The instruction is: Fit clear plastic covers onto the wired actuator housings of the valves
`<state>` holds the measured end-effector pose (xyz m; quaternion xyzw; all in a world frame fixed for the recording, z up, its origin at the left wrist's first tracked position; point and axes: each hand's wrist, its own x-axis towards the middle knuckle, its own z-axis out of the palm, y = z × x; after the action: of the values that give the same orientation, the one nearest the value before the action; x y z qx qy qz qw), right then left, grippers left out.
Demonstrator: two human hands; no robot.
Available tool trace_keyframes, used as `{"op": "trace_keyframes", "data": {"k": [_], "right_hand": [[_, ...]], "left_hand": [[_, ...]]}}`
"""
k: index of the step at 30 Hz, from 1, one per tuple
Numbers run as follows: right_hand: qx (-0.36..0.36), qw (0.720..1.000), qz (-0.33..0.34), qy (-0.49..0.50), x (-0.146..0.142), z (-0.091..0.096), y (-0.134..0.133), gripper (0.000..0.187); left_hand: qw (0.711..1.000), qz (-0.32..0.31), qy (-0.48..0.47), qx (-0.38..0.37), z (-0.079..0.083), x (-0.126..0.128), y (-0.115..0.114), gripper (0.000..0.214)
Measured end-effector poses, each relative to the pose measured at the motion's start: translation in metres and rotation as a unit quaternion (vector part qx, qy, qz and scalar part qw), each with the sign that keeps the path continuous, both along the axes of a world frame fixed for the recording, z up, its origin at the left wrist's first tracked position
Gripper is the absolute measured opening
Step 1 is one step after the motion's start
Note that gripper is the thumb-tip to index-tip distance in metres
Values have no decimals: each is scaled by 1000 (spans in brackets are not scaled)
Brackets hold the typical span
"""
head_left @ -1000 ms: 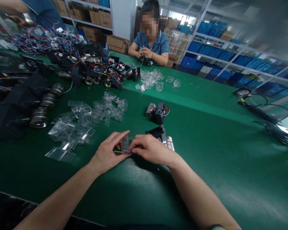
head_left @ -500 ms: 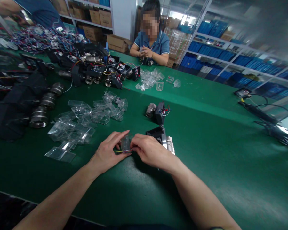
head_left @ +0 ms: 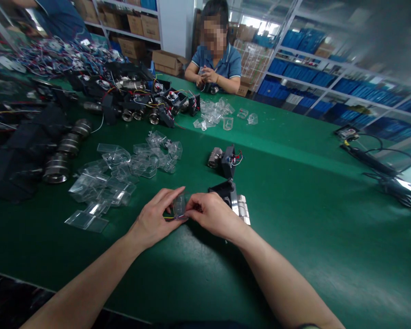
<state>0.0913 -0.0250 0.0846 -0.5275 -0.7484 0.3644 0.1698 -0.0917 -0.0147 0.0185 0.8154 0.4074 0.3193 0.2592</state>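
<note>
My left hand [head_left: 157,214] grips a small clear plastic cover [head_left: 179,206] between thumb and fingers, just above the table. Thin coloured wires [head_left: 169,218] run along its lower edge. My right hand [head_left: 207,212] is closed, its fingertips pinched at the cover's right side where the wires end; what exactly they pinch is hidden. Partly behind my right hand lies a black housing [head_left: 225,190] with a silver metal fitting [head_left: 242,209]. Beyond it stands another black housing [head_left: 229,162] with a ribbed metal connector [head_left: 215,157] and short wires.
Loose clear plastic pieces [head_left: 102,183] lie to the left on the green table [head_left: 311,219]. Farther left are black housings [head_left: 17,155] with metal connectors and a wire heap [head_left: 68,57]. Across the table sits a co-worker [head_left: 215,68]. Black cables [head_left: 380,164] lie at right.
My right fingertips have shifted slightly left and down along the cover's edge, and less of the wires shows. The co-worker's hands have moved a little.
</note>
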Motion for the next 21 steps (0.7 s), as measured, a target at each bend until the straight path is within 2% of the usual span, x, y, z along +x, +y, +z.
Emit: {"op": "trace_keyframes", "data": {"k": [7,13,21], "right_hand": [[23,996,-64,-57,-8,-4,-5,7],[4,998,-45,-41,-7,-2,-4,7],[-37,997,-50,-37,-4,6,-3,7]], "left_hand": [[1000,21,2,2,-1,1,-2,63],[1000,1,8,19,-1,2,-2,63],[1000,13,5,15,-2,2,0,63]]}}
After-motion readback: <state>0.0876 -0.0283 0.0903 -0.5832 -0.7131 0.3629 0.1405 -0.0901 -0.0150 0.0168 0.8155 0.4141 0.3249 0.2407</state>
